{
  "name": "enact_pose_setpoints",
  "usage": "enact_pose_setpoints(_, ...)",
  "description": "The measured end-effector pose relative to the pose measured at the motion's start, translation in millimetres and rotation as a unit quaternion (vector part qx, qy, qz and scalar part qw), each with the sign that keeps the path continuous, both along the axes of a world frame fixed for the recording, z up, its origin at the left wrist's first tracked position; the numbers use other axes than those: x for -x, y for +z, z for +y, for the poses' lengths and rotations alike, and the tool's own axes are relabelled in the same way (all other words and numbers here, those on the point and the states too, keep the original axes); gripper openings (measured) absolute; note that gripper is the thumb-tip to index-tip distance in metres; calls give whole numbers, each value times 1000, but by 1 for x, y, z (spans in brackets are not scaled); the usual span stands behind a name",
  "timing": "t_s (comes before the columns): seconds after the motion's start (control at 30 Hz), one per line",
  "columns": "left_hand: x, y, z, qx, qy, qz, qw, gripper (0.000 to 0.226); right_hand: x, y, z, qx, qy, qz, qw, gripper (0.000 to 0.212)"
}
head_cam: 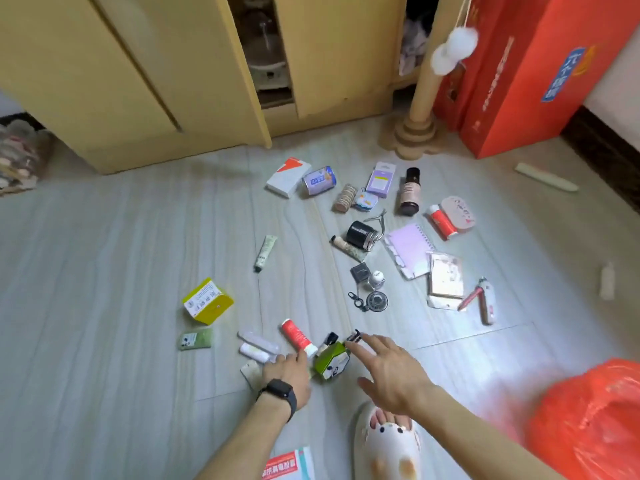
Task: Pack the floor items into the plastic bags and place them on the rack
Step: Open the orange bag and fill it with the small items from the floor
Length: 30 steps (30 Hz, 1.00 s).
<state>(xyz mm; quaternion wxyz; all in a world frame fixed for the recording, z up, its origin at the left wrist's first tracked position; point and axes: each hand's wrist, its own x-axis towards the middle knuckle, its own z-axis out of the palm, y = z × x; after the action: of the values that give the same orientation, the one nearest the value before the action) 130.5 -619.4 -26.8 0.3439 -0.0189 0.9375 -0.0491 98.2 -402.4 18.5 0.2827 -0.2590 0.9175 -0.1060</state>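
Several small items lie scattered on the grey floor (104,254). My left hand (289,370), with a black watch on the wrist, reaches down between a white tube (254,353) and a red tube (298,336), fingers stretched toward them. My right hand (389,370) hovers with spread, straight fingers, its fingertips over a green box (330,364) and a small black clip (354,337). An orange plastic bag (588,420) lies crumpled at the lower right. Further out lie a yellow box (207,301), a purple notebook (411,249) and a black jar (361,234).
A yellow cabinet (156,81) stands at the back, with a cardboard scratching post (420,109) and red boxes (512,84) to its right. My slippered foot (388,445) is below the right hand. A red-and-white packet (289,465) lies at the bottom edge.
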Motion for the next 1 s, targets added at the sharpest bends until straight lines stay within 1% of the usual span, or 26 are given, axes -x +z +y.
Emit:
enact_pose_setpoints(0.07,5,-20,4,5,-21,2,1000,42,-3,-31,-14,12,14,-3,1000,71)
enact_pose_setpoints(0.1,8,-26,4,-2,-28,12,1000,39,-4,-44,-21,20,16,1,1000,72)
enact_pose_setpoints(0.17,18,-32,2,-30,-28,32,999,45,-2,-62,-32,18,20,6,1000,70)
enact_pose_setpoints(0.23,31,-38,2,-67,-38,37,996,48,4,-77,-35,7,17,10,1000,65)
enact_pose_setpoints(0.33,46,-42,3,-103,-35,40,993,42,10,-87,-30,-13,0,49,999,53)
enact_pose_setpoints(0.4,51,-44,5,-124,-16,46,991,36,11,-91,-23,-53,-15,72,996,43)
enact_pose_setpoints(0.47,55,-44,10,-139,1,40,990,35,12,-91,-11,-77,-34,36,996,42)
enact_pose_setpoints(0.53,57,-39,15,-167,23,31,985,37,16,-85,8,-81,-41,-3,996,46)
enact_pose_setpoints(0.63,63,-23,26,-215,48,47,974,39,30,-56,44,-60,-12,-8,998,53)
enact_pose_setpoints(0.73,76,12,41,-266,64,73,959,37,43,-9,82,-48,-21,23,998,56)
enact_pose_setpoints(0.8,87,40,54,-297,65,86,949,25,50,24,108,-49,-49,49,996,56)
enact_pose_setpoints(0.83,91,56,62,-312,60,92,944,19,50,43,122,-53,-65,60,995,56)
enact_pose_setpoints(0.9,100,89,81,-328,30,99,939,23,45,77,150,-64,-95,72,991,55)
enact_pose_setpoints(1.0,114,141,118,-312,-46,107,943,28,25,121,190,-77,-132,103,983,57)
